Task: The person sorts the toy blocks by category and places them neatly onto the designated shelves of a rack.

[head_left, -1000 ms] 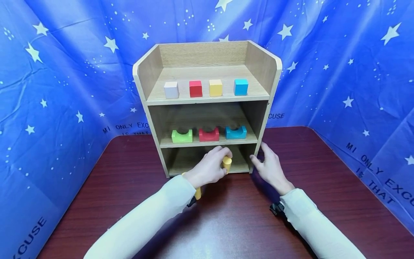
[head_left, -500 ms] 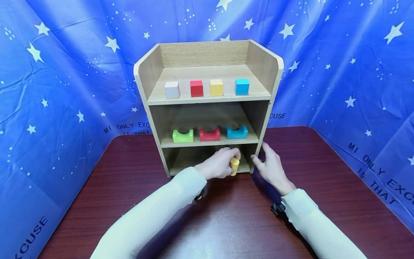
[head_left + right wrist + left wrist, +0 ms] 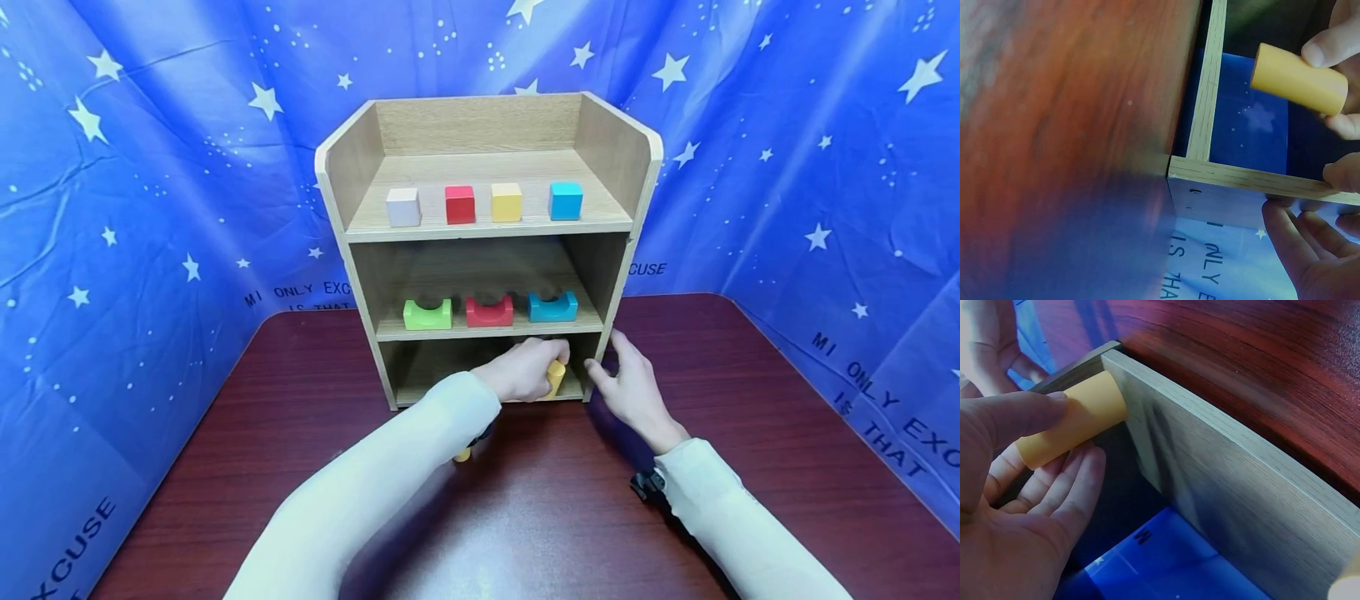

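Observation:
My left hand [image 3: 521,369] pinches a yellow cylinder [image 3: 555,380] between thumb and fingers, at the front right of the bottom compartment of a wooden shelf [image 3: 487,228]. In the left wrist view the cylinder [image 3: 1079,422] lies across the fingers, its far end close over the bottom board [image 3: 1210,450]. My right hand [image 3: 633,392] grips the shelf's right side panel [image 3: 1241,178], thumb at the inner side and fingers along the outside. A second yellow cylinder [image 3: 462,455] shows partly on the table, mostly hidden under the left forearm.
On the top shelf stand a white cube [image 3: 403,207], a red cube [image 3: 460,205], a yellow cube [image 3: 506,202] and a blue cube [image 3: 566,201]. Green [image 3: 427,315], red [image 3: 490,312] and blue [image 3: 552,307] arch blocks line the middle shelf. Blue curtains [image 3: 150,250] surround the table [image 3: 570,517].
My left hand has carried the yellow cylinder rightward along the bottom compartment, towards the right side panel. The forearm now covers most of the other cylinder. My right hand keeps its place.

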Available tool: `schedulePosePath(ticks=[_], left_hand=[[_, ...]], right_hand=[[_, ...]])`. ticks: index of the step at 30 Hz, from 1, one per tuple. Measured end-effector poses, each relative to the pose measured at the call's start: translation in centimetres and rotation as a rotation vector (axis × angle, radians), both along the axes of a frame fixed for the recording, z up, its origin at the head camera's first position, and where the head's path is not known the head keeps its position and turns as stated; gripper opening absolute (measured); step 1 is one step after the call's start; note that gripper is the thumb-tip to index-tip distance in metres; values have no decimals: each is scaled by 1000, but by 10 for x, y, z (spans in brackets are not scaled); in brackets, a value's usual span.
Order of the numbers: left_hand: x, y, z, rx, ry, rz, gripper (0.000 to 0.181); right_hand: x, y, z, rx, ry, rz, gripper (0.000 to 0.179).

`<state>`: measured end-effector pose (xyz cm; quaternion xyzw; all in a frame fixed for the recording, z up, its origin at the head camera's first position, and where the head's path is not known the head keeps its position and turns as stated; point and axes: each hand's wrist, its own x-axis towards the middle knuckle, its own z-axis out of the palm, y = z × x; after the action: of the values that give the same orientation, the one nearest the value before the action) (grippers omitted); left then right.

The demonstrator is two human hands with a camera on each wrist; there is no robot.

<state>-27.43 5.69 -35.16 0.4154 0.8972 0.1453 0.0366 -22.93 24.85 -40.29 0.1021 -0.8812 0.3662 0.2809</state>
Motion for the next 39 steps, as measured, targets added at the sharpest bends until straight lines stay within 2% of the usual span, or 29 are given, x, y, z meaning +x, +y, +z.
schedulePosePath(ticks=[5,12,14,19,31,39], left_hand=[[-5,6,-3,-47,-7,-2,33],[-13,8,-6,-65,-112,57,33],[-15,9,-7,-77,-122,70,33],[-17,9,-8,-108,-120,82,35],[-19,8,-8,-115,-112,86,36],[-18,6,-7,-126,-121,118,51]], right_hand=[[0,0,0,3,12,5,46],[-1,1,-1,-3,19,5,46],[-1,0,-1,-3,11,2,46],[0,0,-1,-2,1,6,46],[0,0,0,2,6,11,47],[0,0,0,0,0,9,47]])
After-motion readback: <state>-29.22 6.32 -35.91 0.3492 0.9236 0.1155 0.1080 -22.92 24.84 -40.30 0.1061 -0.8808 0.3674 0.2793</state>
